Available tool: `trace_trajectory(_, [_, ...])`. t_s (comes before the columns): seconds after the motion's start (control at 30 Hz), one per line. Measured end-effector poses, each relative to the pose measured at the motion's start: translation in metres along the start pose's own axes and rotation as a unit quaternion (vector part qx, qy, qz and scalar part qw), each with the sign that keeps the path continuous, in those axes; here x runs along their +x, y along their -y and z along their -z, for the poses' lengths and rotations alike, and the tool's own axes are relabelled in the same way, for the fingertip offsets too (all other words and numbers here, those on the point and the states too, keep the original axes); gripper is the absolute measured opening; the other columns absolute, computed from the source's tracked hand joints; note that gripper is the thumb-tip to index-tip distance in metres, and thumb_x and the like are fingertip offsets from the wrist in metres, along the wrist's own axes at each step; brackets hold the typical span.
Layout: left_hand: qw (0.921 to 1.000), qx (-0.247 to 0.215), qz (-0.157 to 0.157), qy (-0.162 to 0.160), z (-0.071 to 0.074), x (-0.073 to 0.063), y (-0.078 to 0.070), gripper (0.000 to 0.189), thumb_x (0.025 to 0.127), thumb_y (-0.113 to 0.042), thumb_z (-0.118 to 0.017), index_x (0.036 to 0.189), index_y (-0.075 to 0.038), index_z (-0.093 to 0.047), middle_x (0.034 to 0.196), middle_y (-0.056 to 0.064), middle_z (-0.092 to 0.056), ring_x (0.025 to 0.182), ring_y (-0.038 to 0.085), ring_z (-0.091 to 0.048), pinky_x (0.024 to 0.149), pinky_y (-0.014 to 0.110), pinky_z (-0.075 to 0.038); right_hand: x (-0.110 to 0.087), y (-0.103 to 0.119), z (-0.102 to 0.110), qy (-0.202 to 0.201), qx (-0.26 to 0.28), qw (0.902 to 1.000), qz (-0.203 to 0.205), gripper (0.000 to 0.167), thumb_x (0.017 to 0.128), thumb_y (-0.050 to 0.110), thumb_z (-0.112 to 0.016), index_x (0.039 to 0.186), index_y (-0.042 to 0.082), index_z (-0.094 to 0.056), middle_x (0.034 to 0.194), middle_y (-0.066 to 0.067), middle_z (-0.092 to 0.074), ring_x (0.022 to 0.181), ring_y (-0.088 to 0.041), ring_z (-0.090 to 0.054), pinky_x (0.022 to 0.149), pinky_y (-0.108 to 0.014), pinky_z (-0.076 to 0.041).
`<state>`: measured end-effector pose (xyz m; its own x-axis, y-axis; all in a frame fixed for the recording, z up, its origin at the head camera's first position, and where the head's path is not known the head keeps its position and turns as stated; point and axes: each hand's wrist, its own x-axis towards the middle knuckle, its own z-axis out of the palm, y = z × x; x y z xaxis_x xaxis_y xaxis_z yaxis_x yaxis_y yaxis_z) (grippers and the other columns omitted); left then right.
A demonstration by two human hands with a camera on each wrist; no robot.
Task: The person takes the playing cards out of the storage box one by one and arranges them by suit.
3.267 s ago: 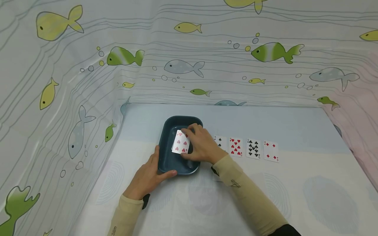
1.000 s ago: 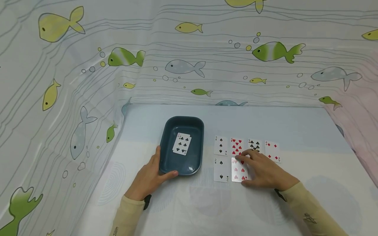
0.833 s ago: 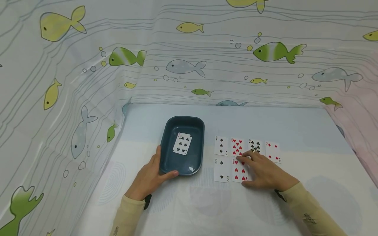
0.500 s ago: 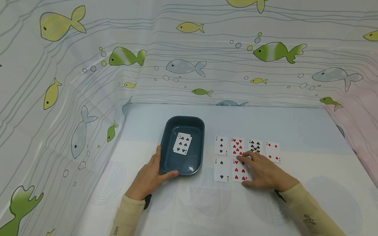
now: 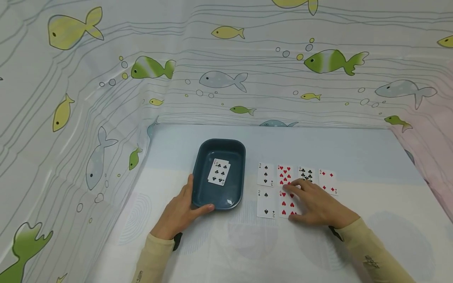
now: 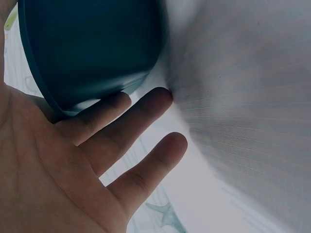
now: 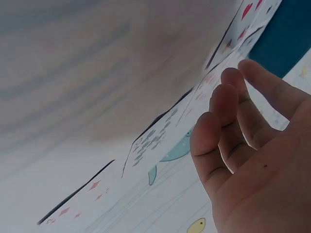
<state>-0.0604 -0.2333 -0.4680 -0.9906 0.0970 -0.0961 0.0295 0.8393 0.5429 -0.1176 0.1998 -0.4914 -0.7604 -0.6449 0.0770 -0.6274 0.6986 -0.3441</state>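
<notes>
Since its index figure reads upright for the person, the six of hearts [image 5: 284, 203] has its long axis running away from them over the worktop [image 5: 255, 251], far end leaning very slightly left. It lies face up in the nearer of two rows, just right of the two of spades [image 5: 266, 203], and the two cards are close to parallel. Index finger and thumb of the right hand [image 5: 318, 206] stand apart, one at the card's far short edge, the other at its near edge; whether this grip pinches the card or only touches it, I cannot tell. Beyond, in the farther row from left to right, come the three of spades [image 5: 265, 173], eight of hearts [image 5: 283, 173], nine of clubs [image 5: 305, 173] and four of diamonds [image 5: 328, 181], all lengthwise away from the person; the right hand partly covers the nine.

Left of the rows sits a dark blue dish [image 5: 221, 198], longer from near to far than across, its far end leaning right. Inside, the six of clubs [image 5: 219, 171] tops another card, leaning the same way. The left hand [image 5: 178, 214] rests against the dish's left side, fingers extended and spread, thumb along the near rim.
</notes>
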Motion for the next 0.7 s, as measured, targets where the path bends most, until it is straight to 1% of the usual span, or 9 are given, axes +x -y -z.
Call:
trace_trajectory(0.13, [1.0000, 0.000, 0.004, 0.003, 0.000, 0.000, 0.000, 0.127, 0.079, -0.079, -0.065, 0.164, -0.009, -0.002, 0.162, 0.022, -0.027, 0.134, 0.042, -0.048, 0.105, 0.057, -0.042, 0.003, 0.000, 0.001, -0.016, 0.010, 0.9998, 0.006, 0.075, 0.079, 0.044, -0.085, 0.142, 0.014, -0.057, 0.129, -0.004, -0.054, 0.114, -0.024, -0.056, 0.097, -0.048, -0.046])
trace_trajectory(0.33, [1.0000, 0.004, 0.002, 0.003, 0.001, 0.001, -0.001, 0.127, 0.079, -0.081, -0.063, 0.164, -0.009, -0.002, 0.162, 0.022, -0.028, 0.133, 0.041, -0.049, 0.105, 0.056, -0.043, 0.011, 0.002, 0.000, -0.034, 0.025, 0.9991, -0.005, 0.074, 0.083, 0.040, -0.081, 0.145, 0.011, -0.054, 0.136, -0.009, -0.053, 0.127, -0.033, -0.050, 0.106, -0.053, -0.039])
trace_trajectory(0.43, [1.0000, 0.004, 0.003, 0.003, 0.001, 0.001, -0.001, 0.127, 0.078, -0.081, -0.063, 0.164, -0.009, -0.002, 0.161, 0.022, -0.029, 0.133, 0.041, -0.050, 0.105, 0.056, -0.043, 0.015, 0.004, 0.001, -0.047, 0.027, 0.9985, -0.010, 0.077, 0.084, 0.041, -0.080, 0.147, 0.010, -0.050, 0.138, -0.009, -0.051, 0.128, -0.033, -0.048, 0.104, -0.053, -0.040])
trace_trajectory(0.57, [1.0000, 0.005, 0.002, 0.004, 0.000, 0.001, -0.001, 0.127, 0.078, -0.081, -0.063, 0.164, -0.009, -0.001, 0.161, 0.023, -0.030, 0.133, 0.041, -0.050, 0.105, 0.056, -0.043, 0.023, 0.010, 0.004, -0.065, 0.036, 0.9971, -0.017, 0.081, 0.084, 0.041, -0.080, 0.150, 0.010, -0.047, 0.140, -0.009, -0.051, 0.126, -0.030, -0.048, 0.100, -0.051, -0.044])
trace_trajectory(0.7, [1.0000, 0.005, -0.002, 0.000, 0.000, 0.000, 0.000, 0.127, 0.079, -0.080, -0.063, 0.164, -0.009, -0.001, 0.161, 0.023, -0.028, 0.134, 0.041, -0.048, 0.105, 0.056, -0.042, 0.032, 0.016, 0.007, -0.085, 0.040, 0.9954, -0.017, 0.080, 0.085, 0.042, -0.079, 0.151, 0.011, -0.046, 0.142, -0.010, -0.050, 0.127, -0.029, -0.046, 0.100, -0.051, -0.044])
